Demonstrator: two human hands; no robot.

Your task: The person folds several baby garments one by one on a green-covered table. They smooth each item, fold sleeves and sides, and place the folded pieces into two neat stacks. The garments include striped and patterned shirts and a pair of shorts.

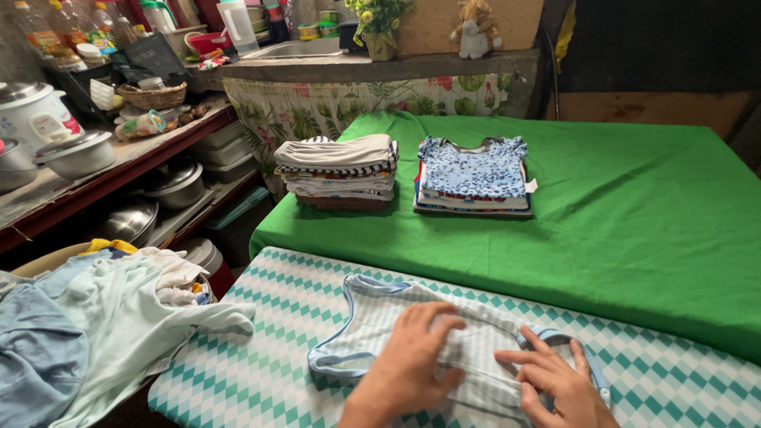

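1. Down at the bottom edge, the left hand (412,361) lies flat with fingers spread, pressing on a small striped top (412,333) with pale blue trim
2. Just beside it, the right hand (555,380) rests on the same top, fingers loosely bent, fingertips touching the fabric near its blue strap
3. That top lies flat on a counter (261,364) covered in a green and white diamond cloth
4. To the left, a heap of unfolded clothes (103,317) spills over the counter's edge
5. Further back, on a green sheet (634,206), two stacks of folded clothes (341,170) stand side by side, well apart from the hands
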